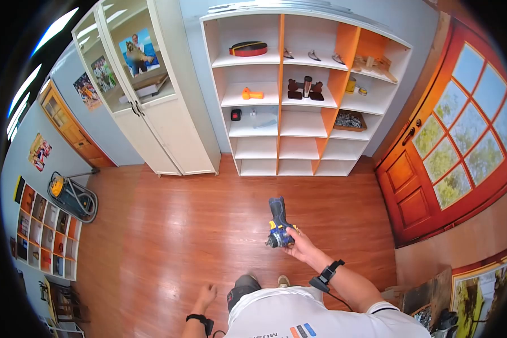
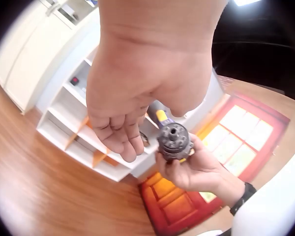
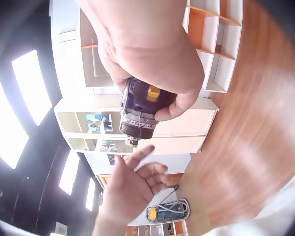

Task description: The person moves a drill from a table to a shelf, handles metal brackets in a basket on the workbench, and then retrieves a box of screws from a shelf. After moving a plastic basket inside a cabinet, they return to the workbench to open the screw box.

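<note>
The right hand [image 1: 303,247] is clamped around the body of a cordless drill [image 1: 280,233] — handle [image 1: 277,209] directed away from the person, chuck [image 1: 272,241] toward the left-hand side. The left hand [image 1: 207,294] is apart from the drill, fingers loosely curled, gripping nothing. Quantities: one drill, one handle, one chuck, two hands.
</note>
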A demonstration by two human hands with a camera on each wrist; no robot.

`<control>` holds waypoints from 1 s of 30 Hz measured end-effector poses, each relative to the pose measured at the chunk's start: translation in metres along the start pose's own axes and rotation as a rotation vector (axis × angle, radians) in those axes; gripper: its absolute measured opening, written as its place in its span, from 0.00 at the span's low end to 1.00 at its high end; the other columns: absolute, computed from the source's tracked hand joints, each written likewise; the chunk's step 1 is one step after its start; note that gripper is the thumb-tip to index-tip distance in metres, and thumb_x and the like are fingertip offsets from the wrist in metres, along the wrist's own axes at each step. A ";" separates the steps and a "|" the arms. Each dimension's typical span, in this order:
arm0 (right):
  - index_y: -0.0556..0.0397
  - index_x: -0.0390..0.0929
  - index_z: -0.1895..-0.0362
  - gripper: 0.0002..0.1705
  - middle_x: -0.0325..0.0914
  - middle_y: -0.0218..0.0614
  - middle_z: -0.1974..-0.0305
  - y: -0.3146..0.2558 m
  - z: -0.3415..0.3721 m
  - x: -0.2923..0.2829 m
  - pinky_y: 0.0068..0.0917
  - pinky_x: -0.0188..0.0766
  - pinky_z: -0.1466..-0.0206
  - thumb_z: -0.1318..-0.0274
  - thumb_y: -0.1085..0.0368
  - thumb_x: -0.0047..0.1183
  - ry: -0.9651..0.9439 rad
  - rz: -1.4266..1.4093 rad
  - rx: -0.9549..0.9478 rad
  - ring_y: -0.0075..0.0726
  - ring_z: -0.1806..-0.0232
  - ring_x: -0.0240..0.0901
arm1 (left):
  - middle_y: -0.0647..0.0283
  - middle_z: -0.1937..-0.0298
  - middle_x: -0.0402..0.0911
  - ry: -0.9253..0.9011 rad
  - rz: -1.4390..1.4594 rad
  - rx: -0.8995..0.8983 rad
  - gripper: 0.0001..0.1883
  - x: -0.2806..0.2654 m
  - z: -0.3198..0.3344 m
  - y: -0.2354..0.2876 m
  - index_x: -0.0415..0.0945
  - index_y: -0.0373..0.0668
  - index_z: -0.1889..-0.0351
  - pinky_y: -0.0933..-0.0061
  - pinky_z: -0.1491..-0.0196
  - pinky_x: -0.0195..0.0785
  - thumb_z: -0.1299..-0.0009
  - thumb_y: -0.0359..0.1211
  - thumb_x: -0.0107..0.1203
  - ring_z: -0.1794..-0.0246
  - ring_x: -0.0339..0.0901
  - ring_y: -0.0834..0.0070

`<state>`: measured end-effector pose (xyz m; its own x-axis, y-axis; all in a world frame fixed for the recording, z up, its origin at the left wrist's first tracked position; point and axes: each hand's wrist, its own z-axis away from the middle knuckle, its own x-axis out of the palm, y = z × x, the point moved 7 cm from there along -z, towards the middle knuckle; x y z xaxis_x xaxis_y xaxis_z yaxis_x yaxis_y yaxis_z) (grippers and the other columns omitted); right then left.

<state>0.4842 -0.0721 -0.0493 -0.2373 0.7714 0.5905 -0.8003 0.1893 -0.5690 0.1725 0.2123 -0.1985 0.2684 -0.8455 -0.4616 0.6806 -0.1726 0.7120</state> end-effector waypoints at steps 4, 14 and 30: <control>0.38 0.60 0.44 0.21 0.66 0.33 0.51 -0.037 -0.076 0.016 0.34 0.70 0.53 0.40 0.55 0.47 0.071 0.038 0.028 0.33 0.52 0.67 | 0.59 0.84 0.73 -0.261 -0.103 -0.574 0.17 -0.013 0.041 -0.193 0.74 0.36 0.77 0.70 0.83 0.62 0.34 0.37 0.41 0.84 0.71 0.73; 0.38 0.61 0.48 0.19 0.66 0.34 0.54 -0.114 -0.278 0.065 0.33 0.71 0.57 0.42 0.54 0.50 0.242 0.008 -0.020 0.36 0.56 0.66 | 0.58 0.75 0.77 -0.092 0.296 -0.363 0.14 -0.096 -0.159 -0.077 0.75 0.34 0.69 0.70 0.75 0.69 0.31 0.35 0.43 0.78 0.74 0.73; 0.45 0.69 0.61 0.24 0.71 0.33 0.72 -0.306 -0.669 -0.068 0.22 0.70 0.79 0.52 0.42 0.57 0.570 -0.043 0.011 0.32 0.77 0.70 | 0.60 0.75 0.74 0.164 0.321 -0.549 0.08 -0.150 -0.216 0.046 0.71 0.32 0.66 0.74 0.73 0.70 0.32 0.28 0.42 0.76 0.73 0.74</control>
<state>1.1142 0.2238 -0.2984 0.1276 0.9695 0.2091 -0.8089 0.2238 -0.5437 0.3105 0.4405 -0.2108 0.5873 -0.7165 -0.3764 0.7865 0.3956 0.4743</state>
